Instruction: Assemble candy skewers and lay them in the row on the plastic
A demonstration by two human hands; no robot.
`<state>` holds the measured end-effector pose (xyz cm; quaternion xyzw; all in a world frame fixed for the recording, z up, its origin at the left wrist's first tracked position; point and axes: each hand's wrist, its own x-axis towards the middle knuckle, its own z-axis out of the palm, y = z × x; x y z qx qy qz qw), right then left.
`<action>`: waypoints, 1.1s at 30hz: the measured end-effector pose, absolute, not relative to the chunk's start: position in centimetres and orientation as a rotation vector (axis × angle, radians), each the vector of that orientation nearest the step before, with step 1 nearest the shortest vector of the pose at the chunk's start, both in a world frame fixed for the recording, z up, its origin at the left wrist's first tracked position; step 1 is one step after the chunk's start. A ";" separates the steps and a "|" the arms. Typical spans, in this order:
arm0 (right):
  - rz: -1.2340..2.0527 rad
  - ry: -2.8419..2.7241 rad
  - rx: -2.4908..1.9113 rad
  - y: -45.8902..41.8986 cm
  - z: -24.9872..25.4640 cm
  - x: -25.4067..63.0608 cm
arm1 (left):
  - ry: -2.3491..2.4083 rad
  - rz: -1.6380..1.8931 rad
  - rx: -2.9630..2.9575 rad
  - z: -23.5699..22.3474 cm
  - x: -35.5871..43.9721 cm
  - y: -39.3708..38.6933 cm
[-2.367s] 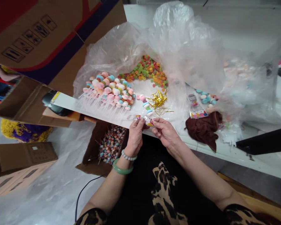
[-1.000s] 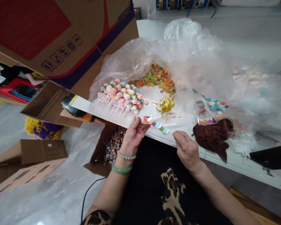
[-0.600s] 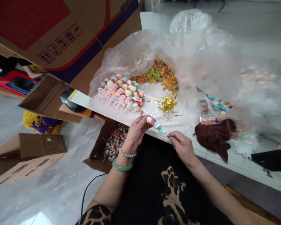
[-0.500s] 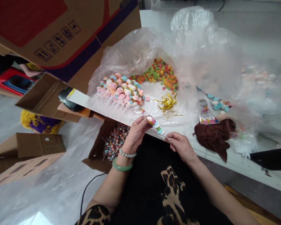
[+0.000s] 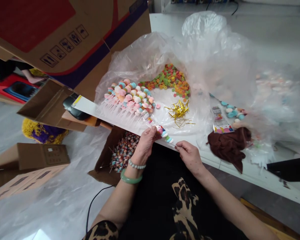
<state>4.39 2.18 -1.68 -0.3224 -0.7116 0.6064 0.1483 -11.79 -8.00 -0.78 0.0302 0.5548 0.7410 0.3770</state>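
Note:
A candy skewer (image 5: pixel 167 136) of white, blue and green soft sweets, in a clear printed wrapper, stretches between my hands at the table's front edge. My left hand (image 5: pixel 148 138), wearing a bead bracelet and a green bangle, pinches the wrapped upper part. With closed fingers my right hand (image 5: pixel 188 152) grips the thin stick at the lower end. Just beyond lie a pile of finished-looking candy skewers (image 5: pixel 130 95), sticks pointing toward me, and a bunch of gold twist ties (image 5: pixel 178 109). Small ring gummies (image 5: pixel 171 80) spread on plastic behind them.
A brown cloth (image 5: pixel 230 146) and a printed wrapper (image 5: pixel 221 120) lie to the right, with big clear plastic bags (image 5: pixel 215 50) behind. Below the table's left edge a box of wrapped candies (image 5: pixel 123 150) stands open. A large carton (image 5: pixel 72 36) rises at the back left.
My left hand has shifted slightly down and left along the wrapper. The skewer lies a little lower and flatter between both hands, and its stick end remains in my right fingers.

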 end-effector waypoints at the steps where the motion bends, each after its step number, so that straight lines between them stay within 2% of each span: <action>1: 1.652 -2.097 -0.864 2.1 -1.6 4.3 | 1.432 1.913 0.087 -0.8 -11.4 -7.7; 3: 1.576 -2.130 -0.800 1.9 -1.6 4.1 | 1.431 1.941 0.093 -0.9 -10.6 -7.2; 8: 1.762 -2.011 -0.884 1.6 -2.4 3.5 | 1.331 1.874 0.042 -0.9 -9.6 -6.8; 11: 1.725 -2.031 -0.886 1.8 -2.7 3.6 | 1.238 1.809 0.022 -0.6 -10.9 -7.3; 19: 1.634 -2.193 -0.814 2.5 -3.0 3.7 | 1.133 1.967 -0.134 -0.6 -14.2 -7.5; 25: 1.337 -2.313 -0.789 2.7 -3.6 4.0 | 1.291 2.024 -0.238 -1.0 -13.7 -7.3; 33: 0.916 -2.414 -0.713 2.8 -3.1 4.1 | 1.439 2.063 -0.078 -1.1 -12.7 -7.2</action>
